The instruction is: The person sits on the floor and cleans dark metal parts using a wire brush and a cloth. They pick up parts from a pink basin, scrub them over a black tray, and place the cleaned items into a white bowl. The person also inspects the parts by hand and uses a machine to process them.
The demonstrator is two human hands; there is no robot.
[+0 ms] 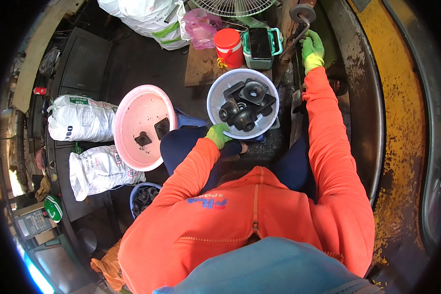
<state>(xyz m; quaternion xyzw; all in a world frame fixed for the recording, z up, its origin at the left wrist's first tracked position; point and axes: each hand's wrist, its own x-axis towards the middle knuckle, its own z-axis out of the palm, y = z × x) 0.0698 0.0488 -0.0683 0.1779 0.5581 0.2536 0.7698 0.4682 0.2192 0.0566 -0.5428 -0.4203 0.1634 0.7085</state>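
Observation:
Both my hands wear yellow-green gloves. My left hand (218,135) is closed at the near left rim of a pale lavender mesh basket (213,84). Several black molded rubber parts (254,91) lie heaped in that basket, some square-flanged with a round hollow, some rounded like cups. Farther off, at the upper right, my right hand (312,48) is closed around a dark metal lever (295,40), my arm stretched out. A round metal disc (303,13) sits at the lever's far end. The fingers of the right hand are partly hidden by its back.
Left of the basket stands a pink basin (137,110) with two black pieces in it. White sacks (85,117) lie beyond. Ahead are a red lidded jug (228,49), a teal container (259,63) with a black phone on top, and a fan (232,6). A rusty yellow panel (394,122) bounds the right.

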